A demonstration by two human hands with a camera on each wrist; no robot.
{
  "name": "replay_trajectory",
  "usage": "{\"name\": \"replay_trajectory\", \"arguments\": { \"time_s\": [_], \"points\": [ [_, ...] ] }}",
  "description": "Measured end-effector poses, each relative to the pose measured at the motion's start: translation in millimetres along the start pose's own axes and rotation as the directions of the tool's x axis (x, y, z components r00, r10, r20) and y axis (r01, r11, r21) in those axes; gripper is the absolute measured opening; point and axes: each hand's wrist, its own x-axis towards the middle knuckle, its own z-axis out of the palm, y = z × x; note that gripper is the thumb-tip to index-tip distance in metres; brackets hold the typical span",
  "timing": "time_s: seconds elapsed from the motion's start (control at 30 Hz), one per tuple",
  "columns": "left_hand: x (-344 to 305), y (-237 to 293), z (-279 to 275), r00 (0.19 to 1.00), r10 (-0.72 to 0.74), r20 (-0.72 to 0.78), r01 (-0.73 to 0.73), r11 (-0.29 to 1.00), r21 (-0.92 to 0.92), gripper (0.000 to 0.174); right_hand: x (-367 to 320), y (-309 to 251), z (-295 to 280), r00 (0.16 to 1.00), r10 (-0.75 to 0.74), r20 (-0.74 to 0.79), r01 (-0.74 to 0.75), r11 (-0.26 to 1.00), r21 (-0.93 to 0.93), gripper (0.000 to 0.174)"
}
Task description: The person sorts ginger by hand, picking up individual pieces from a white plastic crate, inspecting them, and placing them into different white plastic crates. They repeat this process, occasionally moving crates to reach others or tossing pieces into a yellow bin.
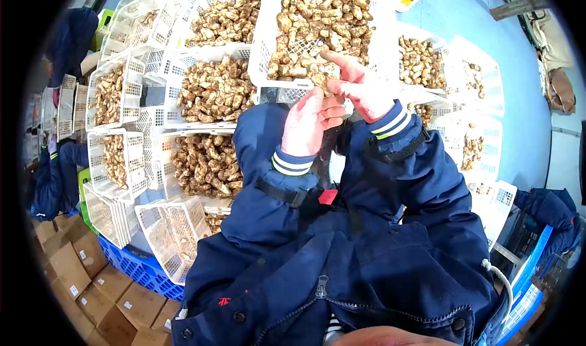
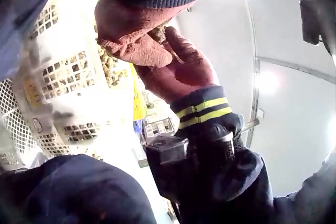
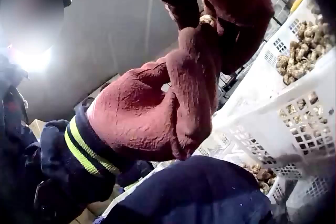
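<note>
Two hands in pinkish-red gloves meet at the near rim of a large white crate (image 1: 264, 53) of brown-and-white lumpy pieces. The left hand (image 1: 305, 125) (image 2: 131, 32) (image 3: 149, 108) is on the left, its thumb and fingers round a lumpy piece (image 1: 323, 72) (image 2: 158, 33). Opposite it, the right hand (image 1: 363, 92) (image 2: 181, 71) (image 3: 231, 19) pinches at the same piece with thumb and forefinger. In the right wrist view, a small pale bit of the piece (image 3: 207, 20) shows between the hands; the fingers hide most of it.
More white crates of lumpy pieces stand left (image 1: 217, 92) and right (image 1: 421, 62). An emptier crate (image 1: 174, 233) tilts at lower left above a blue crate (image 1: 143, 273), beside cardboard boxes (image 1: 91, 257). Another person's dark sleeve (image 1: 46, 169) shows at far left.
</note>
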Motion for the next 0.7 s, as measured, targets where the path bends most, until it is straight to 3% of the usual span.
{"name": "replay_trajectory", "arguments": {
  "time_s": [0.03,0.07,0.1,0.13,0.17,0.27,0.3,0.37,0.57,0.63,0.7],
  "points": [
    [-0.7,1.7,-0.9,1.000,-0.001,0.001,0.001,1.000,0.005,0.031,0.0,1.2,-0.8,0.996,-0.032,-0.080,0.022,0.991,-0.130,0.060],
    [-1.6,4.7,-2.2,0.999,0.029,-0.029,-0.025,0.988,0.150,0.032,1.1,1.5,-1.7,0.985,-0.075,-0.154,0.033,0.965,-0.260,0.061],
    [-4.2,7.3,-3.5,0.997,0.062,-0.056,-0.043,0.956,0.291,0.033,1.8,0.8,0.0,0.985,-0.077,-0.153,0.035,0.965,-0.258,0.061],
    [-10.1,8.1,-5.0,0.986,0.160,0.040,-0.165,0.948,0.273,0.037,2.0,0.4,1.3,0.979,-0.130,-0.154,0.084,0.958,-0.276,0.059],
    [-9.4,8.5,-4.0,0.987,0.156,0.041,-0.162,0.947,0.276,0.037,1.8,-0.1,2.6,0.971,-0.184,-0.154,0.133,0.947,-0.294,0.057],
    [-13.5,19.5,16.9,0.903,0.421,-0.090,-0.361,0.854,0.375,0.035,-2.8,6.5,-0.6,0.986,-0.134,-0.102,0.099,0.951,-0.291,0.056],
    [-10.5,22.2,11.9,0.928,0.372,-0.024,-0.341,0.873,0.348,0.039,-3.5,7.0,-2.6,0.996,-0.071,-0.050,0.051,0.942,-0.333,0.056],
    [-9.8,24.1,4.1,0.951,0.310,-0.001,-0.271,0.832,0.484,0.045,-7.8,2.9,-9.7,0.999,-0.011,-0.045,-0.010,0.898,-0.439,0.063],
    [-6.1,18.7,-3.8,0.951,0.307,-0.032,-0.265,0.866,0.425,0.042,-14.9,8.7,-13.5,0.997,-0.025,-0.070,0.013,0.987,-0.159,0.064],
    [-6.5,23.0,2.9,0.956,0.275,-0.100,-0.199,0.861,0.468,0.043,-15.0,6.5,-6.2,0.996,-0.046,-0.079,0.037,0.993,-0.109,0.062],
    [-5.4,22.7,0.0,0.945,0.309,-0.110,-0.240,0.880,0.410,0.034,-14.9,3.9,-1.2,0.985,-0.035,-0.168,0.042,0.998,0.040,0.061]
  ]
}}
